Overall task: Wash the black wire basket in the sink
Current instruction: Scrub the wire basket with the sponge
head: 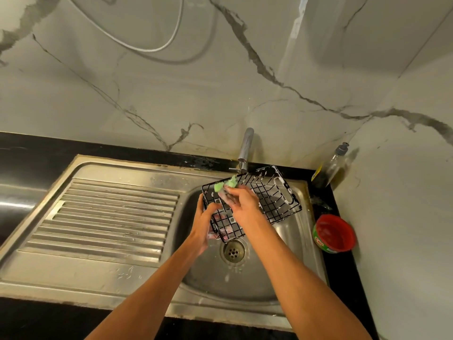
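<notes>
stainless steel sink: bowl on the right, ribbed drainboard on the left; the work sits over the bowl, prob. so suds & drips fall in
black wire basket: held in the air over the far right of the bowl, tilted, open side toward the person, foam on the wires; far corner near the tap & right end close to the bowl's rim, so little room there, plenty to the left
right hand: inside the basket, fingers pinched on the sponge
left hand: fingers curled round the near-left edge, thumb over the wire; looks like it braces vs the scrub push
red round plastic tub: open, on the black counter just right of the sink, handy for more soap
clear soap bottle w/ grey cap: back corner, by the wall
chrome tap: behind the basket; no stream I can make out
round metal drain: under the basket's near corner, uncovered
green sponge: pressed on the far-left wires
</notes>
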`<state>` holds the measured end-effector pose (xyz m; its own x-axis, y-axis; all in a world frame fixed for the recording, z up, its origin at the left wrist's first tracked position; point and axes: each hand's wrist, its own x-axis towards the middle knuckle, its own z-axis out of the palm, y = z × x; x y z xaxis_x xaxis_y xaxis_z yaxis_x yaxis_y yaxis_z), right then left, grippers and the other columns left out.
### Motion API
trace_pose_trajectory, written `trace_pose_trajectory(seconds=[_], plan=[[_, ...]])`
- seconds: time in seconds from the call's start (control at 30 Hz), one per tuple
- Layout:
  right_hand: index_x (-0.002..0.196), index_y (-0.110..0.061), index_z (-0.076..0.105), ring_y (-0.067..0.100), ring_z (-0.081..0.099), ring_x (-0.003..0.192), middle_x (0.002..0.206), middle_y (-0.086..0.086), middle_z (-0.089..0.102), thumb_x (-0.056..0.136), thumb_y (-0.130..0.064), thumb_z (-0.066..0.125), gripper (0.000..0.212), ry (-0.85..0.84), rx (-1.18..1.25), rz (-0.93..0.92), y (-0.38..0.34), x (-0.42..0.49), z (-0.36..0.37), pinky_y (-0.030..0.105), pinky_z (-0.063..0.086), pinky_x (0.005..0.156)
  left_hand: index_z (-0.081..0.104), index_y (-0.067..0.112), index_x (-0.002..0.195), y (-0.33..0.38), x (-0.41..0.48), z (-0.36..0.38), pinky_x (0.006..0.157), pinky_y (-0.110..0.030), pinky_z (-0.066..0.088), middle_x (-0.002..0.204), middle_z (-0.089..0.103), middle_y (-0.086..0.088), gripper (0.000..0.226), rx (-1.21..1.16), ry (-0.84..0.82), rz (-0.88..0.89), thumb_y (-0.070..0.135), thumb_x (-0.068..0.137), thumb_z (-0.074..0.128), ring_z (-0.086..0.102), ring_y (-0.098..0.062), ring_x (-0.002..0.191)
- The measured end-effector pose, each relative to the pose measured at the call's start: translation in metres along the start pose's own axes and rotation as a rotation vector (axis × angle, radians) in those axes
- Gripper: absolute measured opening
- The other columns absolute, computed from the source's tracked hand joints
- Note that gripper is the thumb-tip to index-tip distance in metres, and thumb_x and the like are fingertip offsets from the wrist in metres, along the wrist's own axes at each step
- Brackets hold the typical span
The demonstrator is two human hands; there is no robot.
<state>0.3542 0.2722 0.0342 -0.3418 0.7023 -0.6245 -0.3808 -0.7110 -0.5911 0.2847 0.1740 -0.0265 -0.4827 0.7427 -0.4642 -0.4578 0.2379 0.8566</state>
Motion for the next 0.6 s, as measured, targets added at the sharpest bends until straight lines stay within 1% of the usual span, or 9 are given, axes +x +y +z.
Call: trace_pose_trajectory(seconds=[0.07,0.13,0.2,0.27,0.33,0.4,0.47,0.5,0.6], plan=[[0.102,0.001,0.066,0.024,0.072,0.081,0.100,0.015,0.070,0.083,0.015,0.063,0.024,0.118,-0.020,-0.043,-0.008,0.004,-0.006,0.028,0.060,0.070,0.036,0.046,0.147,0.001,0.000,-0.001,0.087,-0.065,0.055,0.134,0.064,-0.007,0.088,-0.002,0.004,0.017,0.051,0.068,0.073,0.065,-0.032,0.118],[0.099,-0.003,0.066,0.015,0.068,0.071,0.096,0.011,0.070,0.083,0.011,0.066,0.021,0.284,-0.093,-0.085,-0.015,0.013,-0.010,0.020,0.053,0.054,0.036,0.044,0.148,0.000,-0.003,-0.001,0.087,-0.064,0.056,0.131,0.066,-0.007,0.087,-0.002,-0.010,0.032,0.047,0.070,0.073,0.067,-0.031,0.115],[0.095,-0.006,0.066,0.014,0.066,0.069,0.093,0.010,0.068,0.083,0.011,0.066,0.021,0.318,-0.147,-0.125,-0.020,0.014,-0.006,0.020,0.052,0.053,0.041,0.041,0.145,-0.003,-0.006,0.001,0.083,-0.060,0.059,0.122,0.072,-0.006,0.072,-0.022,-0.028,0.046,0.038,0.078,0.069,0.071,-0.028,0.107],[0.094,-0.005,0.065,0.020,0.070,0.078,0.096,0.013,0.068,0.081,0.017,0.063,0.026,0.231,-0.138,-0.153,-0.020,0.015,0.000,0.023,0.058,0.060,0.050,0.040,0.137,-0.003,-0.007,0.002,0.078,-0.053,0.061,0.116,0.074,-0.006,0.053,-0.046,-0.023,0.072,0.029,0.087,0.063,0.073,-0.028,0.105],[0.094,-0.004,0.066,0.028,0.073,0.090,0.104,0.016,0.069,0.079,0.020,0.063,0.028,0.155,-0.101,-0.153,-0.018,0.015,-0.001,0.028,0.061,0.067,0.054,0.038,0.132,0.000,-0.006,0.001,0.073,-0.048,0.061,0.118,0.073,-0.007,0.045,-0.071,0.006,0.084,0.025,0.090,0.061,0.071,-0.030,0.106],[0.092,-0.007,0.066,0.026,0.073,0.092,0.105,0.015,0.070,0.079,0.017,0.066,0.027,0.225,-0.112,-0.146,-0.018,0.021,-0.011,0.023,0.060,0.061,0.055,0.036,0.130,0.004,-0.004,-0.001,0.075,-0.051,0.061,0.119,0.073,-0.008,0.045,-0.090,0.026,0.097,0.026,0.088,0.063,0.071,-0.031,0.107],[0.088,-0.010,0.065,0.019,0.071,0.086,0.104,0.014,0.070,0.081,0.011,0.068,0.022,0.340,-0.169,-0.124,-0.021,0.029,-0.020,0.016,0.052,0.048,0.054,0.034,0.133,0.005,-0.002,-0.004,0.081,-0.057,0.060,0.120,0.073,-0.008,0.053,-0.087,0.022,0.107,0.029,0.081,0.064,0.071,-0.033,0.108],[0.087,-0.010,0.064,0.017,0.070,0.082,0.104,0.013,0.070,0.083,0.008,0.068,0.019,0.357,-0.180,-0.115,-0.022,0.031,-0.020,0.015,0.049,0.045,0.053,0.034,0.135,0.005,-0.003,-0.004,0.082,-0.058,0.060,0.120,0.073,-0.008,0.056,-0.081,0.018,0.110,0.029,0.080,0.064,0.071,-0.034,0.108],[0.092,-0.008,0.065,0.020,0.071,0.085,0.106,0.013,0.068,0.083,0.014,0.064,0.024,0.288,-0.110,-0.144,-0.028,0.027,-0.003,0.015,0.051,0.046,0.050,0.036,0.138,-0.001,-0.006,-0.006,0.077,-0.054,0.061,0.119,0.073,-0.008,0.053,-0.086,0.019,0.104,0.026,0.087,0.063,0.072,-0.032,0.106]])
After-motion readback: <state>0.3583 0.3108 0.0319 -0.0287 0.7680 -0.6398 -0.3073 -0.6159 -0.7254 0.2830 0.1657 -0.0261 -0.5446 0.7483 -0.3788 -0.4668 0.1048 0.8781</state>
